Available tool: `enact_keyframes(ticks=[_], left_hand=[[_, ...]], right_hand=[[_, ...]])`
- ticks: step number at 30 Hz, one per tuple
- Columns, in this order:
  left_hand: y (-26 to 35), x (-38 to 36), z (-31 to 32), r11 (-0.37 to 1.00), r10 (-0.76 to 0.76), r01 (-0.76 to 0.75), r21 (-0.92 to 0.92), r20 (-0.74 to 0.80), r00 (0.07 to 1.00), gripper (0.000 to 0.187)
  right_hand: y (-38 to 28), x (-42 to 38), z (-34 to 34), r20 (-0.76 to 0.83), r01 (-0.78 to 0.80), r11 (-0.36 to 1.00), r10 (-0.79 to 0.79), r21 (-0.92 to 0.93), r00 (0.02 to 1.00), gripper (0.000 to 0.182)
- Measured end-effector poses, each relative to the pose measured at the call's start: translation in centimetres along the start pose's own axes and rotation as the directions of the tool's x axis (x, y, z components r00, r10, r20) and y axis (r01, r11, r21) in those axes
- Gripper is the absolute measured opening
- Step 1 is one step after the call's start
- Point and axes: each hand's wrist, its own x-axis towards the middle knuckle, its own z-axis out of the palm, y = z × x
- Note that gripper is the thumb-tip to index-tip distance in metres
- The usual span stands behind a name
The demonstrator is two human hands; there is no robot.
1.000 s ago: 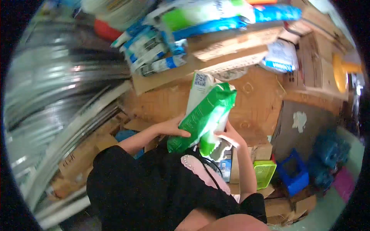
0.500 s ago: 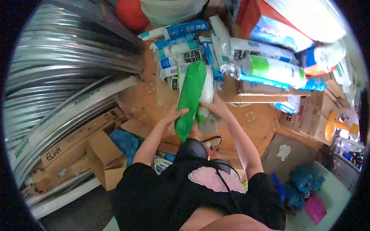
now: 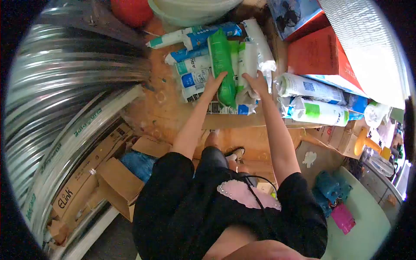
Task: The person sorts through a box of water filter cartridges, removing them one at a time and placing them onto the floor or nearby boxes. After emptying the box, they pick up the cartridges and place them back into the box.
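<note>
My left hand point(image 3: 215, 82) is closed against the near left side of a green plastic-wrapped cartridge point(image 3: 222, 65), which looks like a water filter. On the other side, my right hand point(image 3: 256, 84) grips a white plastic-wrapped cartridge point(image 3: 247, 65). A white and light-green package point(image 3: 234, 54) shows between these two. All three lie close together, over other wrapped cartridges. To the left, a row of white and blue labelled cartridges point(image 3: 193, 78) rests on cardboard, with blue ones point(image 3: 212, 35) behind. Another clear-wrapped white cartridge point(image 3: 259, 41) lies just beyond my right hand.
Several wrapped cartridges point(image 3: 320, 112) lie at the right beside a red box point(image 3: 316, 54). Coiled clear tubing point(image 3: 86, 60) fills the left. Open cardboard boxes point(image 3: 119, 177) stand at lower left. A pale green tub point(image 3: 190, 11) is at the back, near a red round object point(image 3: 132, 11).
Both hands have moved forward, away from my body, carrying the green and white cartridges onto the pile. My view has shifted, showing more of the red box at right.
</note>
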Motion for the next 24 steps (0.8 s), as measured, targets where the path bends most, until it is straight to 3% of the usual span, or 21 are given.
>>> enact_keyframes(ticks=[1,3,4,6,7,11,13,14,15,16,18,19,21,22,23,24], left_hand=[[-0.8,0.5,-0.7,1.000,-0.010,0.010,-0.001,0.005,1.000,0.053],[-1.3,1.1,-2.1,0.935,0.008,0.003,0.354,-0.031,0.999,0.069],[-1.6,1.5,-2.5,0.934,0.006,0.001,0.357,-0.020,1.000,0.069],[-1.4,0.6,-2.6,0.692,0.031,0.090,0.716,-0.155,0.987,0.086],[-1.4,0.4,-2.6,0.687,0.035,0.076,0.722,-0.137,0.990,0.086],[-2.0,-0.2,-2.0,0.668,0.300,-0.091,0.739,-0.156,0.941,0.091],[-3.6,1.0,-2.4,0.658,0.407,-0.223,0.719,-0.090,0.909,0.079],[-3.9,0.7,-2.6,0.627,0.457,-0.274,0.729,-0.059,0.888,0.071],[-3.8,-0.2,-2.7,0.588,0.483,-0.303,0.750,-0.025,0.875,0.065],[-3.7,-1.2,-2.8,0.548,0.508,-0.331,0.768,0.009,0.861,0.058],[-3.0,-3.7,-2.1,0.367,0.624,-0.375,0.852,0.074,0.778,0.051],[-3.0,-5.1,-2.0,0.235,0.720,-0.385,0.893,0.106,0.685,0.048],[-4.1,-6.9,-2.2,0.104,0.699,-0.364,0.926,0.192,0.688,0.045],[-4.2,-8.2,-1.4,0.070,0.696,-0.393,0.917,0.238,0.678,0.044],[-4.3,-9.8,-0.8,0.028,0.689,-0.416,0.909,0.284,0.667,0.042],[-4.6,-10.5,-0.3,-0.006,0.682,-0.494,0.869,0.365,0.633,0.041]], right_hand=[[0.3,-0.1,-0.3,0.001,-0.011,1.000,0.011,-0.003,1.000,0.083],[1.4,-0.6,-0.6,-0.069,0.097,0.980,-0.110,-0.175,0.992,0.075],[1.8,-0.9,-0.1,-0.078,0.088,0.981,-0.103,-0.173,0.992,0.075],[2.0,-2.7,0.9,-0.232,0.153,0.941,-0.228,-0.301,0.946,0.067],[1.7,-4.2,1.3,-0.324,0.140,0.956,-0.221,-0.256,0.920,0.057],[2.8,-8.3,0.1,-0.363,0.190,0.980,-0.200,-0.062,0.910,0.045],[6.4,-10.8,-0.7,-0.031,0.290,0.933,-0.303,-0.212,0.953,0.041],[7.1,-12.9,-2.7,-0.112,0.221,0.954,-0.247,-0.202,0.963,0.041],[7.2,-15.8,-5.3,0.170,0.090,0.985,-0.064,-0.147,0.983,0.042],[7.9,-18.8,-6.9,0.454,-0.053,0.994,0.093,-0.099,0.886,0.042],[15.4,-23.3,-7.9,0.410,-0.312,0.940,0.340,-0.134,0.846,0.045],[20.3,-26.2,-8.3,0.249,-0.408,0.906,0.422,-0.109,0.872,0.048],[27.6,-34.0,-8.4,-0.076,-0.577,0.813,0.582,0.075,0.810,0.051],[32.9,-37.6,-7.2,-0.222,-0.639,0.769,0.621,-0.016,0.752,0.051],[31.1,-41.7,-9.1,-0.150,-0.671,0.702,0.656,-0.238,0.740,0.048],[37.3,-45.6,-6.0,-0.245,-0.829,0.549,0.822,0.105,0.514,0.042]])
